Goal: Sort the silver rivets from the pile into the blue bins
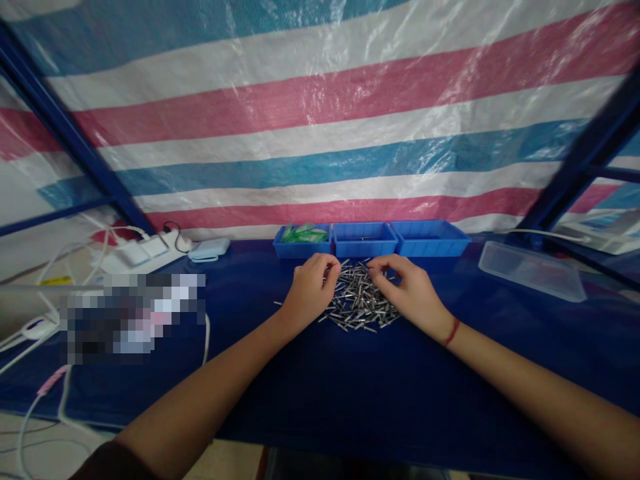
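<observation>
A loose heap of silvery blind rivets (361,300) lies on the dark blue tabletop (350,387). My left hand (315,283) is at the heap's left side, thumb and fingers pinched together. A thin rivet seems to stick out at its fingertips. Across from it, my right hand (407,287) curls over the heap's right edge with its thumb and forefinger closed. What sits between those fingertips is too small to make out. Just beyond the hands stands a blue bin (365,249) with a rivet or so inside.
Left of that bin, another blue bin (303,250) holds green packets (305,233); a third bin (433,248) stands right. A clear plastic lid (533,272) lies at right. White cables and a power strip (145,252) occupy the left, near a light-blue case (209,249).
</observation>
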`<state>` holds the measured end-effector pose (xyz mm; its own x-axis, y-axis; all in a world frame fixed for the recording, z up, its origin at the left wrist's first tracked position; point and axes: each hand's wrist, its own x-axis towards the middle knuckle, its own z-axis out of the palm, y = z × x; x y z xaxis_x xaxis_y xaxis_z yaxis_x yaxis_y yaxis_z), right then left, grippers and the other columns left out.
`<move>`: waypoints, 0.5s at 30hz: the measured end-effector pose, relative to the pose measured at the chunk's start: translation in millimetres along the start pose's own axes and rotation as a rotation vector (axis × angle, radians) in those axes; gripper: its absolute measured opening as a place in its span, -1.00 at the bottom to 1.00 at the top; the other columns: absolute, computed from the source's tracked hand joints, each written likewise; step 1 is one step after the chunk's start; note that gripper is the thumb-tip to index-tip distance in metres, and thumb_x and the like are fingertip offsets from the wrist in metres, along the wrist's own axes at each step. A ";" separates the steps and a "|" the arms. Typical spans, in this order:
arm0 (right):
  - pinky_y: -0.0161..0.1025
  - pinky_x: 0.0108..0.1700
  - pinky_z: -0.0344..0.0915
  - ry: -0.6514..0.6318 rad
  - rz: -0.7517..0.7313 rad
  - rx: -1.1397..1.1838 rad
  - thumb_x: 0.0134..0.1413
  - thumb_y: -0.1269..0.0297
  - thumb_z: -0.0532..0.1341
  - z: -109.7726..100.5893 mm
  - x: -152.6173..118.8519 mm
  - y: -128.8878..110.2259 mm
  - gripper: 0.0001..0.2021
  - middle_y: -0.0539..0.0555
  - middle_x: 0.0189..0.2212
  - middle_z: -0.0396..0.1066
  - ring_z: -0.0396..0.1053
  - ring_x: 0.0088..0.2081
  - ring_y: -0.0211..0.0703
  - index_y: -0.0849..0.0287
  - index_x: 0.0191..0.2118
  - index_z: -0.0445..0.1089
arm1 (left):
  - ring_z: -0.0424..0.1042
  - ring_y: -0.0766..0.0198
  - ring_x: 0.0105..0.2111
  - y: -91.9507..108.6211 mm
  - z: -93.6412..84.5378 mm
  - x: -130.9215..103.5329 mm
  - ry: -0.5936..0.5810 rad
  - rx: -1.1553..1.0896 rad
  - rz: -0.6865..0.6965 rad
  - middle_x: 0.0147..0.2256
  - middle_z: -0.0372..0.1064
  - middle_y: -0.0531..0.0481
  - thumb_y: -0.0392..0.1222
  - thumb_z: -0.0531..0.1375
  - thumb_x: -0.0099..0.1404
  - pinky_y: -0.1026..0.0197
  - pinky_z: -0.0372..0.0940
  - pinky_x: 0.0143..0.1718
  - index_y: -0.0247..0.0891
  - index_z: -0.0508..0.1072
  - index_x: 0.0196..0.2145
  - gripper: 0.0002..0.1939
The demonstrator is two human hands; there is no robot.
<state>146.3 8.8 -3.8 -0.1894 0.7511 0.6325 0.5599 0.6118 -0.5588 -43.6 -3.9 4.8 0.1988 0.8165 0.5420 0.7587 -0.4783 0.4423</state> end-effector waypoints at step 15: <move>-0.26 -0.35 0.28 -0.024 0.015 0.272 0.08 0.25 0.19 -3.6 -8.0 -28.4 -0.88 0.01 -0.43 0.41 0.32 -0.41 -0.25 0.16 -0.34 0.41 | 0.38 0.26 -0.27 25.8 3.0 -13.4 0.010 -0.284 0.059 -0.29 0.39 -0.03 -0.24 0.05 0.32 0.20 0.25 -0.18 -0.25 0.33 -0.26 -0.91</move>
<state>134.9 -15.4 9.0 -0.2041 0.7642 0.6119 0.3257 0.6424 -0.6937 -24.8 -26.2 6.8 0.2305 0.7820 0.5790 0.5416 -0.5975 0.5913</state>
